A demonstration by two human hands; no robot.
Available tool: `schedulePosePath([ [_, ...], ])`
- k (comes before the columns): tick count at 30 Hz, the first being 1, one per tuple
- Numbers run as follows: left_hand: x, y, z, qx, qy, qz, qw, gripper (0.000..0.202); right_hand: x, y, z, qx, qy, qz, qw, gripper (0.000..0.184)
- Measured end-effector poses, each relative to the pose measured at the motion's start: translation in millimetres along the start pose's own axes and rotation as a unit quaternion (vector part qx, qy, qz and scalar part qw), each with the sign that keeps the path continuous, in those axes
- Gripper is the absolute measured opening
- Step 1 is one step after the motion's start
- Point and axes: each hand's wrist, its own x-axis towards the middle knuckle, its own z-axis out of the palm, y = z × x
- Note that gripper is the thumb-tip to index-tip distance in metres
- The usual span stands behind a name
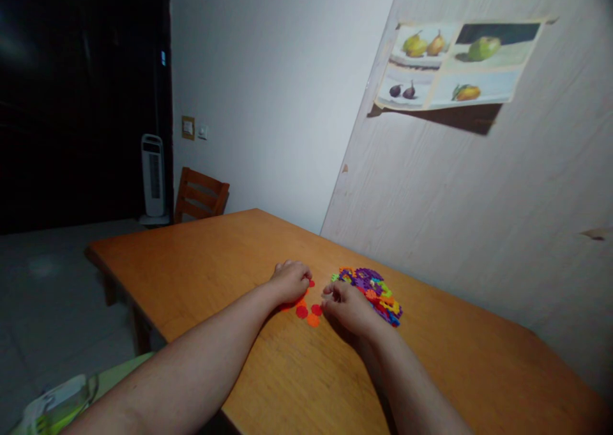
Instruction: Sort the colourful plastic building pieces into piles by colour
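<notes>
My left hand (pixel 290 282) rests low over the table, its fingers bent down and its fingertips at a small red round piece (pixel 311 283). Just to the right, my right hand (pixel 348 305) has its fingers curled toward the thumb; whatever they may hold is too small to make out. Between and below the hands lie several flat red and orange pieces, among them a red disc (pixel 301 312), another red piece (pixel 317 310) and an orange disc (pixel 313 320). The left hand partly covers some of them. Behind my right hand spreads a pile of colourful toothed plastic pieces (pixel 371 280).
The wooden table (pixel 205 262) meets a pale wall with a taped fruit picture (pixel 460 64). A wooden chair (pixel 201 192) stands at the far end, near a white upright heater (pixel 153 176). At lower left, a clear container (pixel 60 406) sits on a green surface.
</notes>
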Motion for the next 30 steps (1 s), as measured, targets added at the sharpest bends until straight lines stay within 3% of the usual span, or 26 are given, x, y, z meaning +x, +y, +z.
schedulePosePath([
  [4,2,-2,-0.1,-0.013,0.009,-0.003,1.0,0.027,-2,-2,8,-0.001,-0.059,-0.027,0.998,0.02],
  [7,4,-3,-0.4,-0.026,0.012,-0.016,0.999,0.028,-2,-5,11,0.012,-0.081,-0.006,0.997,0.009],
  [11,5,-4,-0.8,-0.029,0.008,-0.015,0.999,0.027,-3,-10,12,0.035,-0.107,0.021,0.993,0.009],
  [16,5,-6,-0.5,-0.027,0.015,-0.014,0.999,0.028,-6,-16,13,0.041,-0.096,0.041,0.994,0.014],
  [24,7,-9,-2.5,-0.049,0.014,-0.032,0.998,0.027,-6,-15,7,0.048,-0.045,0.008,0.998,0.016],
  [30,8,-9,-2.4,-0.081,-0.002,-0.055,0.995,0.026,-9,-13,1,0.092,-0.141,0.005,0.986,0.024],
])
